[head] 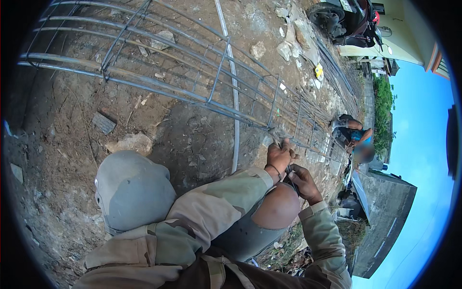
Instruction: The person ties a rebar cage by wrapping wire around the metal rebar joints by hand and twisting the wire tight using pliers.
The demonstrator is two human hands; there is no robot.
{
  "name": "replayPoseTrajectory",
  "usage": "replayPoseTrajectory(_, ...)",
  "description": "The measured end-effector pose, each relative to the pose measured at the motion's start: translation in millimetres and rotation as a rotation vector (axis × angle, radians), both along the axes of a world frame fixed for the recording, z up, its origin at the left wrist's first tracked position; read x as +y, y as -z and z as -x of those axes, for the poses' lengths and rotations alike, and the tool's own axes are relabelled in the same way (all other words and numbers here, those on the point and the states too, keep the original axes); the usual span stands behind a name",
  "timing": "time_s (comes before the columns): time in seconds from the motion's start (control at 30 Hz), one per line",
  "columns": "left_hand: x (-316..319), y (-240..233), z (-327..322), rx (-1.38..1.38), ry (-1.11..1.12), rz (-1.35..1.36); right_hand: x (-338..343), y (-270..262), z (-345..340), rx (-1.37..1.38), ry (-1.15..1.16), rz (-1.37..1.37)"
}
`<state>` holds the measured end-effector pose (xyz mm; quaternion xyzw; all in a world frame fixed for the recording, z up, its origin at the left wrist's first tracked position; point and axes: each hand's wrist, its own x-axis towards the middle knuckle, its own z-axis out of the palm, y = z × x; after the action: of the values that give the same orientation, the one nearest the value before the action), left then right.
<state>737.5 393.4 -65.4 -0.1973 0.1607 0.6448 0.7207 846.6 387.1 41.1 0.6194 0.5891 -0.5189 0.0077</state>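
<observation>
A long steel rebar cage [216, 85] with rectangular stirrups stretches across the ground before me. My left hand [279, 157] is at its near lower bar, fingers closed around a grey object [276, 136] that reaches the cage; its exact kind is unclear. Close beside it, my right hand [305, 180] pinches a thin dark object [294, 186], partly hidden by fingers and my knee. A dark band circles my left wrist. My bare right knee [278, 207] shows just below the hands, and my left knee [135, 191] is covered by grey cloth.
A pale pole [234, 94] lies crosswise beneath the cage. Stones [131, 143] and a broken block piece [104, 123] lie on the dirt. Another person [355, 135] crouches near the cage's far end. Loose rebar [339, 76] and a parked motorbike [346, 21] are beyond.
</observation>
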Motion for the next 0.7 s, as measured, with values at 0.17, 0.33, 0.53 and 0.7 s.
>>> replayPoseTrajectory(0.17,7,7,-16,0.094,-0.105,-0.016,-12,3,-9,-0.471,-0.611,-0.654)
replayPoseTrajectory(0.33,-13,-4,-32,0.442,-0.243,0.058,9,20,-36,0.400,0.382,0.553)
replayPoseTrajectory(0.53,-31,42,-22,0.777,-0.148,-0.102,-1,103,-65,0.662,0.248,0.398)
replayPoseTrajectory(0.7,-43,62,0,0.260,-0.072,-0.147,-1,118,-57,0.536,0.025,0.304)
